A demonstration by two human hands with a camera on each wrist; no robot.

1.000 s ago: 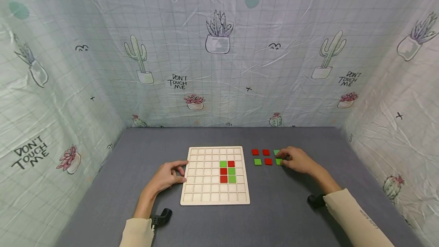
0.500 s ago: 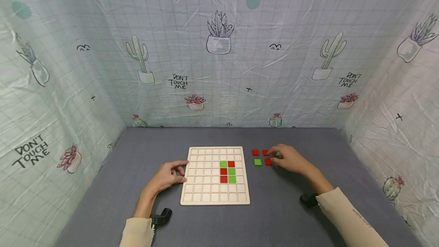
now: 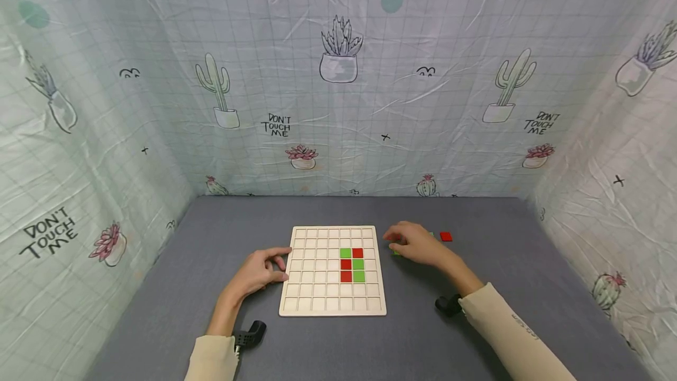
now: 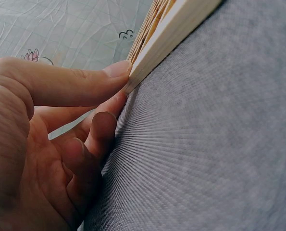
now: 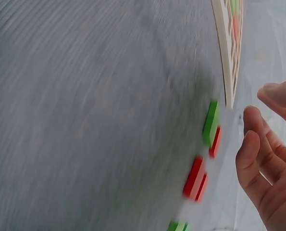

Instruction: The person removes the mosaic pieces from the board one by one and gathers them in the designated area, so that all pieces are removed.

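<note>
My left hand (image 3: pixel 257 271) steadies the left edge of a pale wooden grid board (image 3: pixel 312 304). In the left wrist view, the straight thumb and forefinger touch the board's side (image 4: pixel 164 43) while the other fingers are bent. On the board sit several red and green square tiles, among them a red tile (image 3: pixel 346 276) and a green tile (image 3: pixel 358 276). My right hand (image 3: pixel 415 243) hovers over loose tiles just right of the board. In the right wrist view its thumb and fingers are apart, with nothing seen between them, beside a green tile (image 5: pixel 211 122) and red tiles (image 5: pixel 194 176).
A loose red tile (image 3: pixel 446 236) lies right of the right hand, which hides most of the other loose tiles. The grey table (image 3: pixel 338 348) reaches back to a cloth wall (image 3: pixel 338 128) printed with cacti. A small black device (image 3: pixel 448 306) is worn on each wrist.
My right hand has slid left from the far end of the loose tiles toward the board, uncovering a red tile at the right. The left hand and the board keep their places.
</note>
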